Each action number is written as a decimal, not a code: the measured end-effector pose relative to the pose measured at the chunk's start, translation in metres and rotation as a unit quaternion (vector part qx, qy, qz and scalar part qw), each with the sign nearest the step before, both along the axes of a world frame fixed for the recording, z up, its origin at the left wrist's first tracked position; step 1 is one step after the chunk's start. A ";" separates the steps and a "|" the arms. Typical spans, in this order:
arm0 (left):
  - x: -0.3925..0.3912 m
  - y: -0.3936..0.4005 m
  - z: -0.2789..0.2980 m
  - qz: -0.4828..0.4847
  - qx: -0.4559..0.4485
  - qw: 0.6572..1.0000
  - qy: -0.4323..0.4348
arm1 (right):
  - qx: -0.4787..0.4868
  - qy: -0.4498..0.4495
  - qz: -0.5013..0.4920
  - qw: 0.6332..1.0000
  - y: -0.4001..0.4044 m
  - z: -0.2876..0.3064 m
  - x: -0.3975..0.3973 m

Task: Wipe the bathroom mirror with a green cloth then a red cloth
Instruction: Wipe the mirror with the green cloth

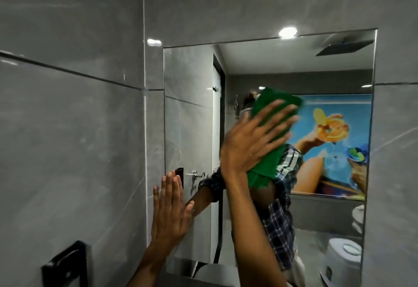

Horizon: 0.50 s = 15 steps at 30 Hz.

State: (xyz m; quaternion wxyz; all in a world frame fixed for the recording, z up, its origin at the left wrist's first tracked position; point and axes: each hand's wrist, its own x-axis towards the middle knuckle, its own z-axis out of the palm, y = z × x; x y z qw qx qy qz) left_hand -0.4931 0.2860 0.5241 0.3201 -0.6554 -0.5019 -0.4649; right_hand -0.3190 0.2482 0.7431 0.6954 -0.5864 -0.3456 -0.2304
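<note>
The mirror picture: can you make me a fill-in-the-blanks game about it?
1. The right hand presses a ____ cloth on the mirror.
2. The left hand lies ____ at the mirror's left edge, holding nothing.
3. The wall tiles are ____.

Missing words: green; flat; grey

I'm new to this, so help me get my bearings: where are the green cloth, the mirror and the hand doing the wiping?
green cloth point(267, 169), head view, lower part below the palm.
mirror point(190, 128), head view, bare glass at left.
right hand point(251, 142), head view, back of the hand.
</note>
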 end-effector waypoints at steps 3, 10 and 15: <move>-0.005 0.005 -0.002 0.006 0.009 1.000 0.007 | -0.010 -0.302 0.064 0.951 0.012 -0.040 -0.039; -0.008 0.012 -0.005 0.028 0.013 0.999 0.012 | -0.051 -0.588 0.036 0.806 0.018 -0.086 0.032; -0.005 0.007 -0.003 -0.003 0.005 1.000 -0.015 | -0.079 -0.224 -0.069 0.969 0.004 -0.105 0.114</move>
